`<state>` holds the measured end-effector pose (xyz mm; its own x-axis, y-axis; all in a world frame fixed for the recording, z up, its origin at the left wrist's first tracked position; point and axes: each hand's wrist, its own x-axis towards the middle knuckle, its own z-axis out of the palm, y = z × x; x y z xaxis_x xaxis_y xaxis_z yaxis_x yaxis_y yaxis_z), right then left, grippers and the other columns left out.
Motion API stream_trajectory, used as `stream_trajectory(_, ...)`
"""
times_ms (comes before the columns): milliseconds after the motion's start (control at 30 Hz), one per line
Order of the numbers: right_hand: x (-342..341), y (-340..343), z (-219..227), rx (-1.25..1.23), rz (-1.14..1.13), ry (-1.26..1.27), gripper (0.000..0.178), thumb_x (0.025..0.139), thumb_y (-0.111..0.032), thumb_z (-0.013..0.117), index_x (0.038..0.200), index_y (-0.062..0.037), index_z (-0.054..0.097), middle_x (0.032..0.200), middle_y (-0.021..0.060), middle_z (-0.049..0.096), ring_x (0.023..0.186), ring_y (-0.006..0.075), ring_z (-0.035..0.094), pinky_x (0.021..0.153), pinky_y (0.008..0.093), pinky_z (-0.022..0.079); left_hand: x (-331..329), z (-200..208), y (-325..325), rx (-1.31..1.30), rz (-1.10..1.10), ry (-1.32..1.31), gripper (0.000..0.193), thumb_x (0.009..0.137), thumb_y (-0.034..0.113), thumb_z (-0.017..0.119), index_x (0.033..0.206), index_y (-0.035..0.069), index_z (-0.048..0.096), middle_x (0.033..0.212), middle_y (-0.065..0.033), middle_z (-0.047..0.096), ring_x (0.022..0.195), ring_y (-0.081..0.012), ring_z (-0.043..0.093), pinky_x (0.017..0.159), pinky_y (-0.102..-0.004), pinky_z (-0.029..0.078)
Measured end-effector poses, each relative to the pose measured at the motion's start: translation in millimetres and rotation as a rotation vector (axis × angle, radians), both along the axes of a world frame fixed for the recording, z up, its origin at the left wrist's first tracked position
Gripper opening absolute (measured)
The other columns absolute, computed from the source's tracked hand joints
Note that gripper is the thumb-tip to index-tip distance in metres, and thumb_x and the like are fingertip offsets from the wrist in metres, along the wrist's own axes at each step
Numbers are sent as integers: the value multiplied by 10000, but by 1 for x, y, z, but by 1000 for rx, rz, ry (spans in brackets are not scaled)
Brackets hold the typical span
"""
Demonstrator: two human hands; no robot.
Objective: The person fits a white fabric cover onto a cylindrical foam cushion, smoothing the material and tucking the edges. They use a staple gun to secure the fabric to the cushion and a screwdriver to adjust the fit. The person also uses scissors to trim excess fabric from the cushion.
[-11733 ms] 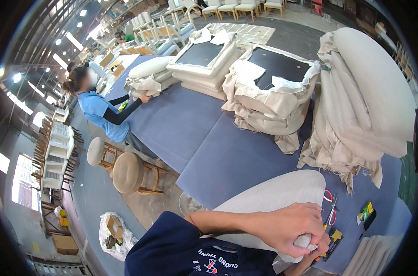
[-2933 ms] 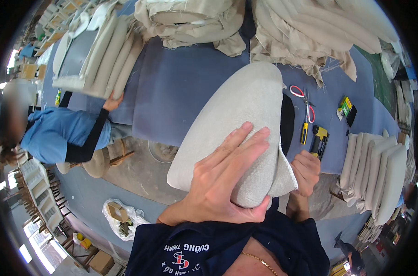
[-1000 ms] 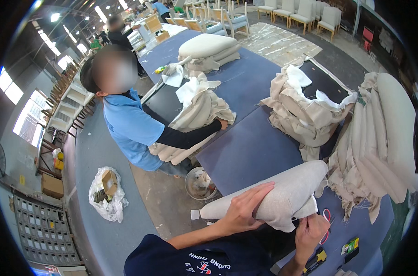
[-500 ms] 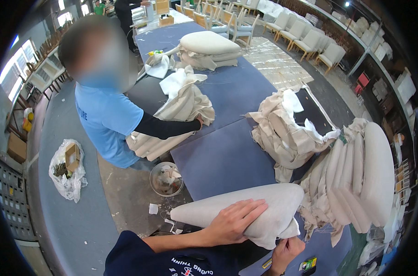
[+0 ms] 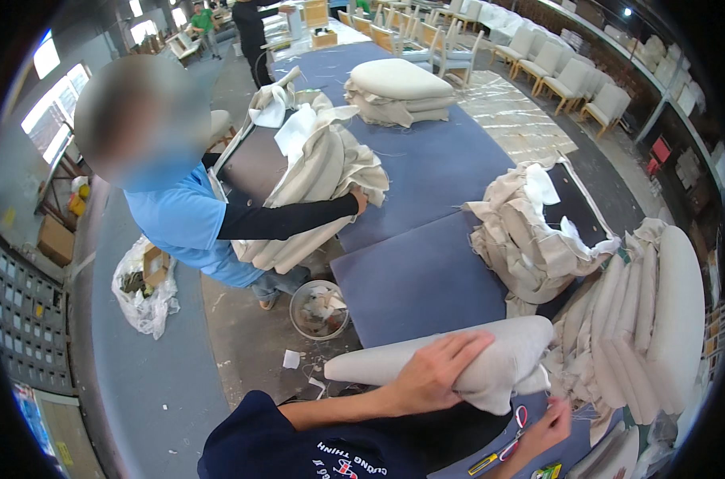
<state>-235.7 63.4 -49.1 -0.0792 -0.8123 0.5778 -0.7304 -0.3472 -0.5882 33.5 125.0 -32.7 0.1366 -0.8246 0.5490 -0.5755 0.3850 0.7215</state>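
A beige fabric-covered seat cushion is tilted up in front of me at the table's near edge. My left hand grips it across the top, fingers laid over the cover. Beyond the cushion's lower right corner, my right hand is closed, the fingers curled together and slightly blurred; anything in them is too small to make out. Close beside that hand lie scissors with red-and-white handles and a yellow utility knife. Loose cover cloth hangs at the cushion's corner.
Stacked cushions stand at the right, and another cloth-draped stack lies on the blue table. Across the table a co-worker in a blue shirt holds more cushions. A scrap bucket stands on the floor.
My right hand has come off the cushion's corner and moved right, uncovering the scissors. My left hand keeps its grip. The co-worker's stack has been tilted up, and my view has shifted.
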Motion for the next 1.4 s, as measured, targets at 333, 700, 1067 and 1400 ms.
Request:
stream_trajectory(333, 56, -62, 1, 226, 506, -521, 436, 1062, -321, 537, 742, -26, 532, 645, -60, 327, 615, 42, 265, 551, 267, 174, -25, 16, -2, -154, -623, -49, 816, 586, 137, 871, 1303, 29, 496, 1390, -186, 483, 1387, -412, 423, 1116, -491, 395)
stream_trajectory(700, 65, -78, -29, 74, 361, -508, 400, 1056, -295, 548, 785, -3, 587, 676, -58, 397, 633, 47, 330, 555, 270, 223, 9, 22, -38, -212, -438, 126, 683, 589, 49, 880, 1184, 60, 544, 1345, -160, 539, 1225, -367, 557, 1005, -432, 484)
stream_trajectory(1067, 97, -112, 31, 123, 569, -366, 366, 1052, -275, 555, 818, 2, 608, 672, -49, 411, 636, 53, 335, 558, 264, 232, -5, 19, -16, -364, -301, -35, 554, 664, 119, 851, 1112, 55, 532, 1339, -208, 534, 1191, -403, 587, 1012, -497, 492)
stream_trajectory(1400, 100, -70, 8, -109, 335, -699, 308, 1032, -217, 589, 835, 19, 602, 714, -18, 536, 638, 58, 432, 563, 229, 306, 16, 5, -10, -560, -66, -380, 355, 752, 269, 745, 888, 18, 533, 1284, -242, 558, 1227, -430, 578, 1075, -594, 454)
